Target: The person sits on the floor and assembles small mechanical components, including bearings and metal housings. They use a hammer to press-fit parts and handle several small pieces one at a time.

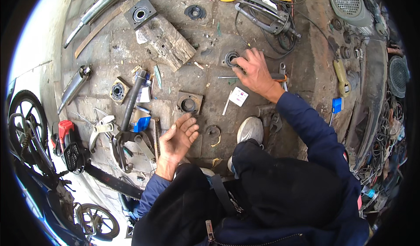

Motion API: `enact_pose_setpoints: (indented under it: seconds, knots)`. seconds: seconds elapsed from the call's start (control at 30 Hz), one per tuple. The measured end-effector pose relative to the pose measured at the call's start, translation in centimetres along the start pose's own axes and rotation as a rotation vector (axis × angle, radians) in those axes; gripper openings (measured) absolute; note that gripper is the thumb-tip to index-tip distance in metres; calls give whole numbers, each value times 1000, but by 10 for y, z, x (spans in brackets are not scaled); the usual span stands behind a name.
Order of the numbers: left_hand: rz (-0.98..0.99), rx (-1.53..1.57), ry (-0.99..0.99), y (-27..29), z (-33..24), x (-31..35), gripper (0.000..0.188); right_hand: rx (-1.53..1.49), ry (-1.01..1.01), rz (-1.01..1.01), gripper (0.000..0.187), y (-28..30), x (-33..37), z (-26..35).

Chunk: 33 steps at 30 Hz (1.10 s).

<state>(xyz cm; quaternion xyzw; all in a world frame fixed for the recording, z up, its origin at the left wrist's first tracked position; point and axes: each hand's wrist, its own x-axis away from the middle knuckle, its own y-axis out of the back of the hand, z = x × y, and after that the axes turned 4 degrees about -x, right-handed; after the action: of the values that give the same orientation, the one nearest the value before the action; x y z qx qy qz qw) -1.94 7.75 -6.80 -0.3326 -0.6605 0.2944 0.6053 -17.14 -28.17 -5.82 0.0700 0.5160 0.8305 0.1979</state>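
Dark jacket (321, 139) nearest, the ring-shaped bearing (227, 59) lies just left of the right hand (254, 72) (whether clamped, I cannot tell), the left hand (177, 139), fingers apart, farther.

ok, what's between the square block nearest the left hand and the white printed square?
A thin white strip lies between the square block and the white printed square, nearer the latter; seen in the head view.
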Motion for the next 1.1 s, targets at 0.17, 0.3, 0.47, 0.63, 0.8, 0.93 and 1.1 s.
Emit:
enact_pose_setpoints:
  seconds: [0.17, 0.3, 0.47, 0.63, 0.8, 0.93, 1.1]
  knots:
    - [-9, 5, 3, -2, -1, 0, 80, -75, -35, -57, 28, 5, 2, 3]
    - [-17, 0, -2, -3, -1, 1, 79, -81, -66, -146, 31, 9, 4, 2]
    - [17, 44, -4, -1, -1, 0, 73, -75, -63, -140, 32, 8, 5, 0]
    - [26, 53, 1, 1, -1, -3, 77, -54, 9, -108, 30, 4, 2, -2]
    - [17, 51, 11, 4, -2, -5, 77, -17, 20, -24, 27, 2, -1, 0]
    - [7, 50, 28, 4, -2, -7, 78, -2, 22, -14, 25, 2, 0, 0]
    - [29, 73, 45, 5, -1, -9, 76, -23, 48, -33, 24, 3, -2, -3]
